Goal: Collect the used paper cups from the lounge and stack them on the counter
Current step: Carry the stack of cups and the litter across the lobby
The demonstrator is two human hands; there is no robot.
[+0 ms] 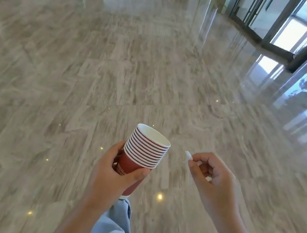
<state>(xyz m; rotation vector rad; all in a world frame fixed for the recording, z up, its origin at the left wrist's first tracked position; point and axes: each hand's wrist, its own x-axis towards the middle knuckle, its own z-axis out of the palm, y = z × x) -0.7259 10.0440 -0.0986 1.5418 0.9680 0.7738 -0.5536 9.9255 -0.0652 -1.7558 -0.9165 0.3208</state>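
Well, my left hand [109, 171] has its fingers [119, 149] curled round the red wall of the nested paper cups [149, 147], light, thin and easily crushed, so I'd squeeze gently just below the rims, while my right hand [217, 177] pinches a small white scrap [188, 155].

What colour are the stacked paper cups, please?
Red cups with white rims, shown in the head view.

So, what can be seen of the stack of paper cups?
The stack of paper cups holds about ten nested cups, dark red outside, white inside, white rolled rims. Pale lettering on the outermost is partly hidden. It tilts right, mouth up. The left hand grips its lower part; the right hand, pinching a white scrap, is apart.
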